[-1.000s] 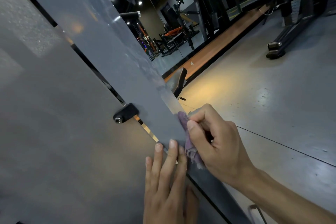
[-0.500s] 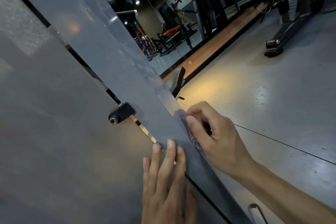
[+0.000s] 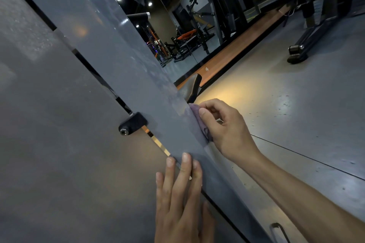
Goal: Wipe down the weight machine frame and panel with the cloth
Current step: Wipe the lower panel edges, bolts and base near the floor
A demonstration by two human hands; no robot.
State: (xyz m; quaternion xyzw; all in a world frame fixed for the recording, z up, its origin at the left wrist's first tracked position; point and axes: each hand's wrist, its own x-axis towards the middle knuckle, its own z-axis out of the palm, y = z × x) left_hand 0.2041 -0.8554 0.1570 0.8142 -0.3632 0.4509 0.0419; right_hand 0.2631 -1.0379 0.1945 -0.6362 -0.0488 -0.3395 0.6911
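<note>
Up the frame's edge goes the right hand [image 3: 225, 130], a little higher than a moment ago, its grip pinching the purple cloth [image 3: 198, 122] against the grey frame post [image 3: 126, 61]. Left hand [image 3: 181, 199] lies flat, fingers straight, bracing across the seam between post and panel [image 3: 59, 144]. Edge-wiping looks to be the step in hand; next, probably more strokes along it. Just ahead, a black bracket [image 3: 132, 123] sticks out, and a black pad [image 3: 194, 89] crowds the edge.

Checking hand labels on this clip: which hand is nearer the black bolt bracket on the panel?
Left. The left hand lies flat just below-right of the bracket; the right hand sits farther across the frame, holding the cloth.
</note>
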